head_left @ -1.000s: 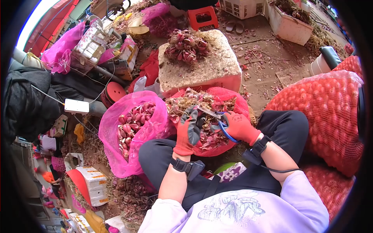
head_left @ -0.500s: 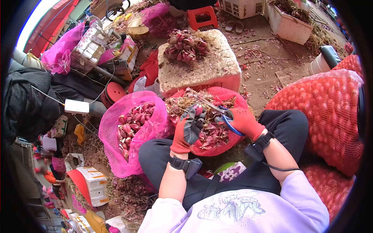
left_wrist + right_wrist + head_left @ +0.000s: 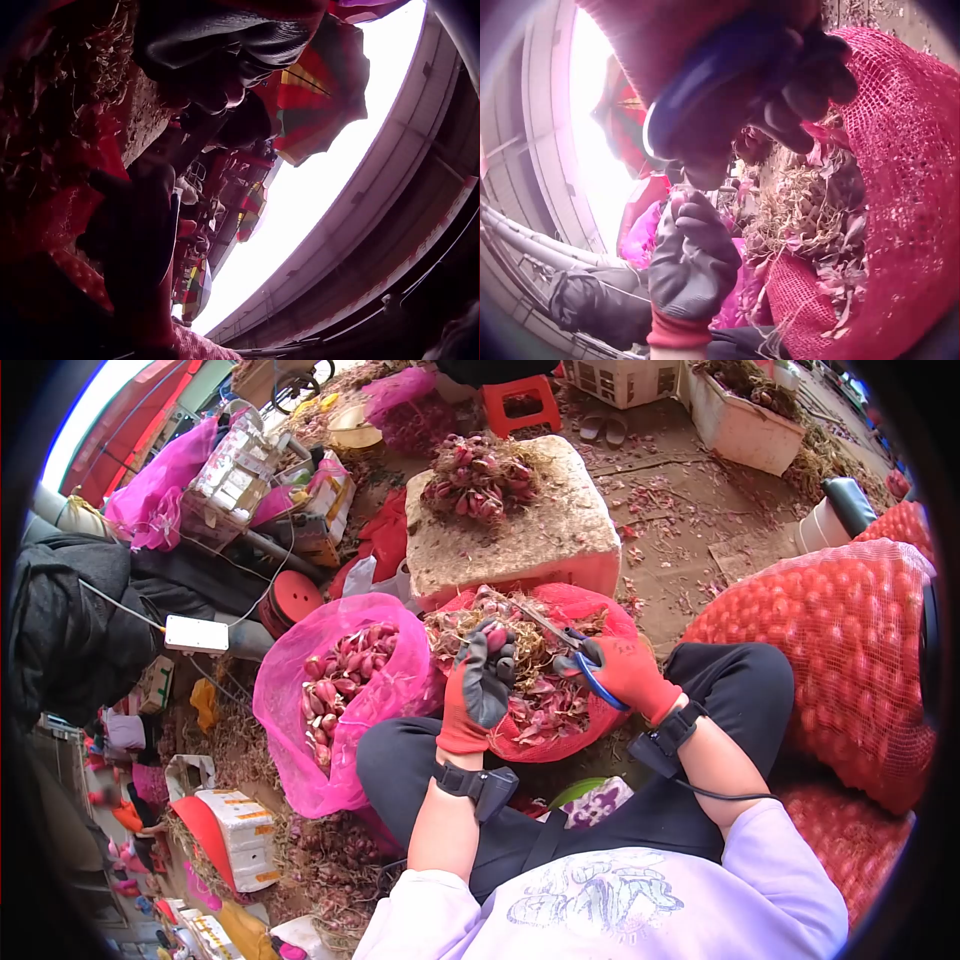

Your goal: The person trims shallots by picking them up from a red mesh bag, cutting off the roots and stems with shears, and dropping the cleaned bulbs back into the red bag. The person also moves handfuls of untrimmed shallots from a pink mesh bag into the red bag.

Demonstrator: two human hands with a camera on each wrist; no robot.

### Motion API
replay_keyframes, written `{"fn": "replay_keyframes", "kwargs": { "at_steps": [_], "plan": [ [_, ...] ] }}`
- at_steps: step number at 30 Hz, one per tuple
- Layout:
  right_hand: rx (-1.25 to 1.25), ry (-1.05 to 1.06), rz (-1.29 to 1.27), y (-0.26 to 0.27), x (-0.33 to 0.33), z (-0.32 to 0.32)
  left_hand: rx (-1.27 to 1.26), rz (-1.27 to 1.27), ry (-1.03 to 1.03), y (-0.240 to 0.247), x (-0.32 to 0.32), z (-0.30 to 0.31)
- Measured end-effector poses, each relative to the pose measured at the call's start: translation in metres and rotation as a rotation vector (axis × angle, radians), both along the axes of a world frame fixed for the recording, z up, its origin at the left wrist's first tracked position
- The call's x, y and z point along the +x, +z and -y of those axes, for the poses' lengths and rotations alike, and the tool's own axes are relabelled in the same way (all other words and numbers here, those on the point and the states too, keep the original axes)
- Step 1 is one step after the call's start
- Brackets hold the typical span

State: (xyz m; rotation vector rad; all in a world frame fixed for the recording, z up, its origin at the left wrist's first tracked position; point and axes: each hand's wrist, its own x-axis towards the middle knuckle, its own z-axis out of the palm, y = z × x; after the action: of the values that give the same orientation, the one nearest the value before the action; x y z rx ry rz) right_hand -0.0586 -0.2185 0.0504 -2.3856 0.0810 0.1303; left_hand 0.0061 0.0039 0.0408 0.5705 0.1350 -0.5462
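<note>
Both hands wear red gloves with dark grey coated palms and fingers. My left hand [image 3: 478,695] is turned palm up in the head view, its fingers curled round a reddish shallot [image 3: 496,638]. In the right wrist view the same left hand [image 3: 694,262] pinches a small pinkish tip at its fingertips. My right hand [image 3: 632,675] grips scissors [image 3: 597,682] by their blue handles, the blades pointing up and left past the left fingertips. Below both hands lies a red mesh bag [image 3: 575,745] with dry roots, skins and shallots in it.
A pink mesh bag [image 3: 285,760] of cleaned shallots stands at the left knee. Ahead, a foam box [image 3: 575,510] carries a bunch of shallots [image 3: 480,480]. Full red net sacks [image 3: 820,650] crowd the right side. A red stool [image 3: 522,405] is farther back.
The scissors have moved away from the left fingertips, slightly right, and their blades now angle more upward. My left hand has rolled palm up, bringing the shallot into sight.
</note>
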Motion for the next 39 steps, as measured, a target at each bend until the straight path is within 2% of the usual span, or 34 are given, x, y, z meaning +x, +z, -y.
{"fn": "replay_keyframes", "kwargs": {
  "at_steps": [3,5,8,11,14,18,21,24,27,30,33,36,39],
  "plan": [
    [-0.054,0.030,0.161,-0.007,-0.001,-0.010,-0.232,-0.161,-0.095,-0.006,0.003,-0.005],
    [-0.093,0.049,0.154,-0.001,-0.003,-0.016,-0.346,-0.214,-0.160,-0.006,0.000,-0.004],
    [-0.234,0.040,0.168,-0.005,-0.003,-0.023,-0.373,-0.226,-0.142,-0.012,-0.006,0.002],
    [-0.251,0.067,-0.030,-0.005,0.000,-0.018,-0.270,-0.173,-0.170,-0.013,-0.003,-0.003],
    [-0.181,0.070,-0.068,-0.002,0.005,-0.008,0.101,-0.003,-0.010,0.002,-0.002,0.005],
    [-0.255,-0.005,0.282,-0.001,-0.003,-0.004,0.383,0.314,0.117,-0.003,0.000,0.005],
    [-0.270,0.032,0.174,0.007,-0.004,-0.005,0.427,0.322,0.148,0.007,-0.003,0.008],
    [-0.296,0.067,-0.080,0.007,0.000,-0.006,0.452,0.313,0.153,0.013,-0.006,0.010],
    [-0.317,0.063,-0.064,0.014,0.001,-0.004,0.377,0.327,0.126,0.009,-0.004,0.007],
    [-0.341,-0.009,0.242,-0.001,-0.004,-0.003,0.471,0.333,0.172,0.010,-0.003,0.006],
    [-0.388,0.017,0.355,0.001,-0.005,-0.005,0.478,0.310,0.223,0.003,-0.002,0.004],
    [-0.399,0.026,0.361,-0.004,-0.004,-0.004,0.495,0.348,0.213,0.004,-0.001,0.003],
    [-0.423,0.005,0.201,-0.006,-0.002,-0.003,0.495,0.338,0.182,0.004,-0.001,0.003]
  ]
}}
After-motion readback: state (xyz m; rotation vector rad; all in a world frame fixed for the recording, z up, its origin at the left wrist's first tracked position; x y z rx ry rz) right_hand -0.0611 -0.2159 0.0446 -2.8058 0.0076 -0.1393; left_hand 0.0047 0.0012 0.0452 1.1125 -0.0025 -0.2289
